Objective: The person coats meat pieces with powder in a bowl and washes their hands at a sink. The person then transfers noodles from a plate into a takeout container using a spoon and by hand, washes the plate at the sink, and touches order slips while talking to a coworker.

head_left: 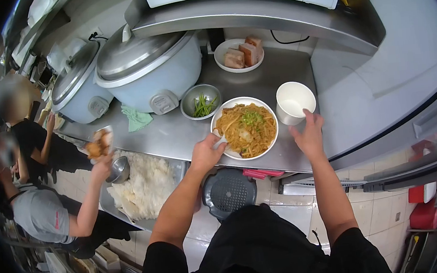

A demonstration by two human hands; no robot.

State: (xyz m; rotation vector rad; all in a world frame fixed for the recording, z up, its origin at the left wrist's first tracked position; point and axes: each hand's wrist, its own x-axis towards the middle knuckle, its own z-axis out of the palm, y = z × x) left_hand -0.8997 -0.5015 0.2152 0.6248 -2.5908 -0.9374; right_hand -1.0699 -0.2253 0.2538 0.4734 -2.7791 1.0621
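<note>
A white bowl [276, 133] heaped with noodles [243, 134] and topped with chopped green onion stands near the counter's front edge. My left hand [208, 152] is at its left rim, fingers closed on a small white item [221, 142] that is partly hidden, so its kind is unclear. To the right of the noodles, an upright white paper cup [295, 100] has nothing visible inside. My right hand [309, 134] is at the cup's near right side, thumb and fingers apart, the index fingertip at the rim. I cannot tell whether it presses on the cup.
Behind the noodles are a metal bowl of green stalks [201, 102] and a white bowl of meat blocks [243, 56]. A large rice cooker [144, 80] and green cloth [136, 117] are left. A low shelf [255, 25] overhangs. A co-worker's hand [103, 166] holds food over white shreds [144, 188].
</note>
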